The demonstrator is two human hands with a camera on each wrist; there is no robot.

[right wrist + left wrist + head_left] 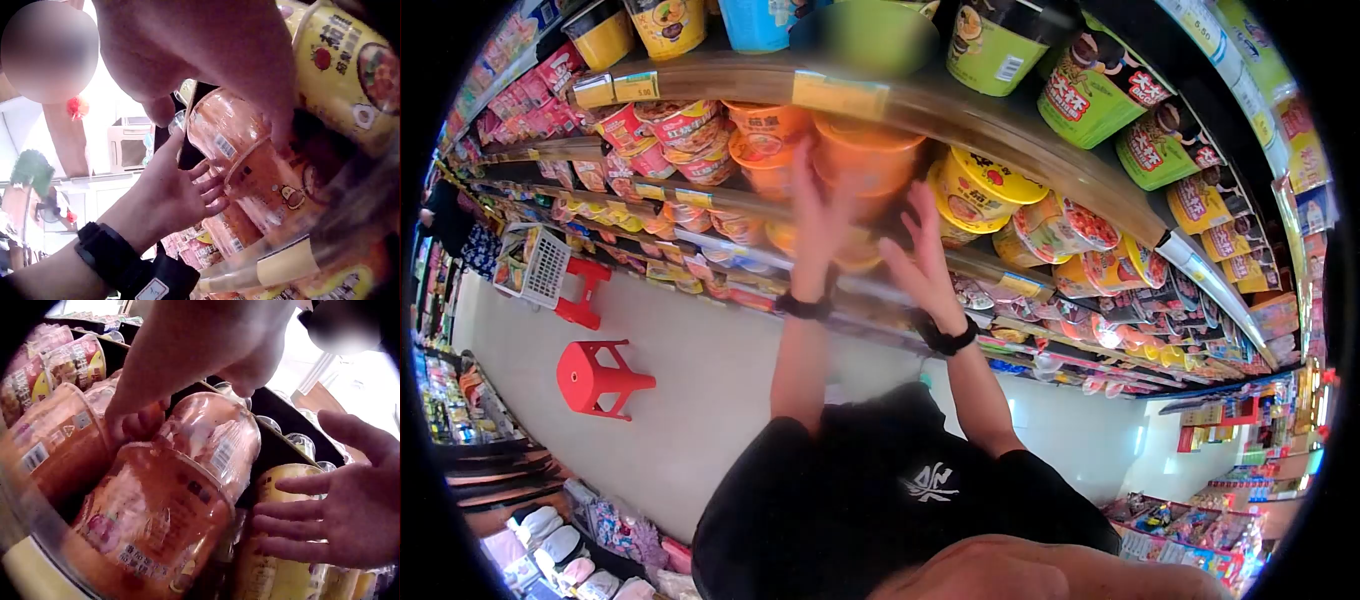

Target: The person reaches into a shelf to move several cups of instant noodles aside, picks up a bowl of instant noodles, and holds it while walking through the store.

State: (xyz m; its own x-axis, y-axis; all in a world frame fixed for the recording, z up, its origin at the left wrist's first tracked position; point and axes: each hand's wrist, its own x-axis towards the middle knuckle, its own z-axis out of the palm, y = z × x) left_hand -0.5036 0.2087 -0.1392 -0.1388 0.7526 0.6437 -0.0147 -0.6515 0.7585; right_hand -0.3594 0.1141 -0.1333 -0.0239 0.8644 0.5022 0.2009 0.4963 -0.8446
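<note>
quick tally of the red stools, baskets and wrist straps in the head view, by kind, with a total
Red stools: 2
Basket: 1
Wrist straps: 2
Total: 5

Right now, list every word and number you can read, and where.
"茄皇": orange tub, yellow tub
"红烧": red bowl
"大杯", part of a logo: green cup
"5.90", seemingly: left shelf label
"5.50", seemingly: upper-right shelf label
Other print is too small or blurred; the shirt emblem is unreadable.

glossy plastic film wraps the orange noodle tubs (156, 519).
</note>
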